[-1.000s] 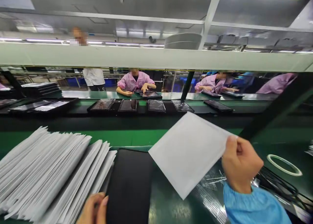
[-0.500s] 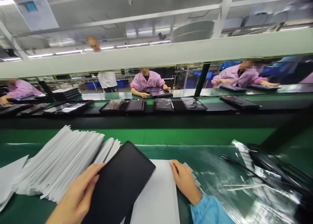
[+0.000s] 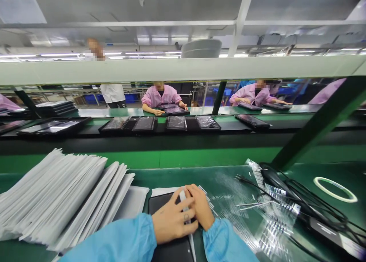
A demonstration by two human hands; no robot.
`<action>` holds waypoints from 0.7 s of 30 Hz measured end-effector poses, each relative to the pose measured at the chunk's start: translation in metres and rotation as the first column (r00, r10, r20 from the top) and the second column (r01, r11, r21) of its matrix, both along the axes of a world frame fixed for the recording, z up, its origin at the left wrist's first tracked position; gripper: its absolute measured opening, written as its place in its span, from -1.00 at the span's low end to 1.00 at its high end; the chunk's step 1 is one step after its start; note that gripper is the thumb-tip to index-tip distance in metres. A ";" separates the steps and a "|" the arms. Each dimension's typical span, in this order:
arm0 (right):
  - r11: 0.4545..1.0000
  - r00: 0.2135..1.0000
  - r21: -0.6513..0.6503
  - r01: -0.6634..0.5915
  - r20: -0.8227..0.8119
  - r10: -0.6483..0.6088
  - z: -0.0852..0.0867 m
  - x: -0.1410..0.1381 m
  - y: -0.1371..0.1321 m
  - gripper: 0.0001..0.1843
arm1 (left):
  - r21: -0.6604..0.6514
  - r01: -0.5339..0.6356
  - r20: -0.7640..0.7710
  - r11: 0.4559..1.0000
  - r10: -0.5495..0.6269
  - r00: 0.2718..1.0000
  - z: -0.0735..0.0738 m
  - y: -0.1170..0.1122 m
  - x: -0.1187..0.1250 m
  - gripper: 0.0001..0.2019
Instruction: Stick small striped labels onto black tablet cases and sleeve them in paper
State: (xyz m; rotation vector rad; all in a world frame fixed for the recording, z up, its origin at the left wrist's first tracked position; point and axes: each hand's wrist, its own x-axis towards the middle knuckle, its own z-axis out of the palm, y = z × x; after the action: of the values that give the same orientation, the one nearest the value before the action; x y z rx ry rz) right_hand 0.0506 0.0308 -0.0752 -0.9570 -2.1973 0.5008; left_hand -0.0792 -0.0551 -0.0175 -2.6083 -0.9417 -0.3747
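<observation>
While I am standing by this bench, its green surface point(image 3: 183, 176) is running left to right under a pale overhead beam point(image 3: 183, 69). Beyond it a dark belt point(image 3: 200, 138) is carrying a row of flat black screens point(image 3: 144, 123), some of them lying in clear wrap. On the far side, people in pink coats point(image 3: 161, 96) are leaning over screens of their own, and ceiling lights are shining above them.

At the near left a fanned stack of white sheets point(image 3: 57, 193) is lying on the green. At the right a tangle of black cables point(image 3: 288, 189) is resting on crinkled clear film point(image 3: 251, 224), and a ring of tape point(image 3: 334, 189) is lying flat beyond them.

At the near middle a black panel point(image 3: 158, 205) is lying flat on a white sheet point(image 3: 133, 203), just right of the stack. It is looking matt, dark and thin, with a rounded far corner. The left hand point(image 3: 171, 220) is lying over it with fingers bent, and the right hand point(image 3: 201, 210) is touching it from the right. A thin white strip point(image 3: 183, 197) is showing between their fingers. Whether either hand is pinching that strip or only pressing down, I cannot tell. Both wrists are coming out of blue sleeves.
</observation>
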 end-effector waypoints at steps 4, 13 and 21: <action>0.999 0.998 0.035 0.040 0.043 -0.042 -0.004 -0.001 -0.004 -0.70 | 0.076 -0.357 0.063 0.931 0.353 0.933 -0.031 -0.064 -0.011 -0.62; 0.981 0.986 0.195 0.012 0.163 -0.045 -0.015 -0.004 -0.003 -0.65 | 0.151 -0.333 -0.130 0.931 0.353 0.927 -0.056 -0.108 -0.021 -0.53; 0.928 0.962 0.369 0.053 0.230 -0.146 0.011 -0.025 -0.009 -0.69 | 0.071 -0.842 0.031 0.534 0.843 0.537 -0.057 -0.147 -0.056 -0.74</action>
State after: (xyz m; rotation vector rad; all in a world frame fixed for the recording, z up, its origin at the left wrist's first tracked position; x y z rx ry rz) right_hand 0.0252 0.0223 -0.0645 -0.9644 -2.3400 -0.0837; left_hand -0.1352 -0.2019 -0.0749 -1.7389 -1.9783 -0.1174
